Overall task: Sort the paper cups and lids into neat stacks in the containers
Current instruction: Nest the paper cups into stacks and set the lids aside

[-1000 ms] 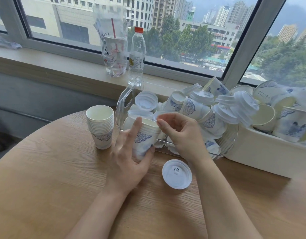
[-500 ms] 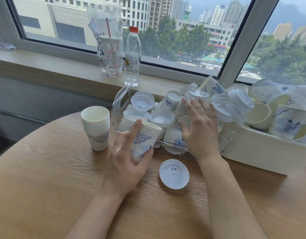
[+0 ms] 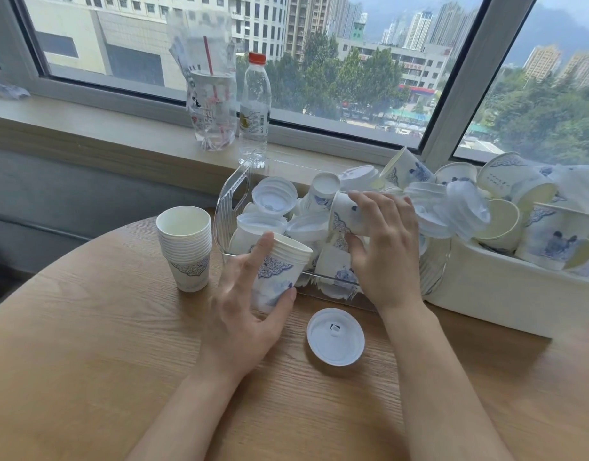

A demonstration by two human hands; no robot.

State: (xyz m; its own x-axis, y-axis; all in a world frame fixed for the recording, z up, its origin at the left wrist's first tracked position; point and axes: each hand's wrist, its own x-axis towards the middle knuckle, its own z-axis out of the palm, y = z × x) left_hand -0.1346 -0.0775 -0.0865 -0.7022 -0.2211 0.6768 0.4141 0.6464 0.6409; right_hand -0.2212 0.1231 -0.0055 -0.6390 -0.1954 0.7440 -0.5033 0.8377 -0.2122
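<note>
Daylight from the window falls across the round wooden table [image 3: 87, 344], where my left hand [image 3: 243, 314] wraps a short nest of paper cups [image 3: 279, 271], thumb on one side and fingers on the other, tilted a little toward the clear plastic basket [image 3: 228, 207]. My right hand [image 3: 382, 247] reaches into that basket and curls over a cup lying on its side [image 3: 344, 212], thumb under, fingers on top. A finished cup stack [image 3: 185, 247] stands upright just beside the basket's handle end, and one loose lid [image 3: 335, 336] lies flat on the table between my wrists.

The worry is the heap itself: cups and lids are piled above the basket's rim, and the white bin [image 3: 505, 294] touching it is just as overfull (lids hang over the gap between them). Pulling my cup out from among them could, I judge, drag neighbours along and spill them onto the table. Squeezing harder to free it would dent the paper wall. My left-hand nest is held aslant, so a careless jolt might slip the inner cups loose.
</note>
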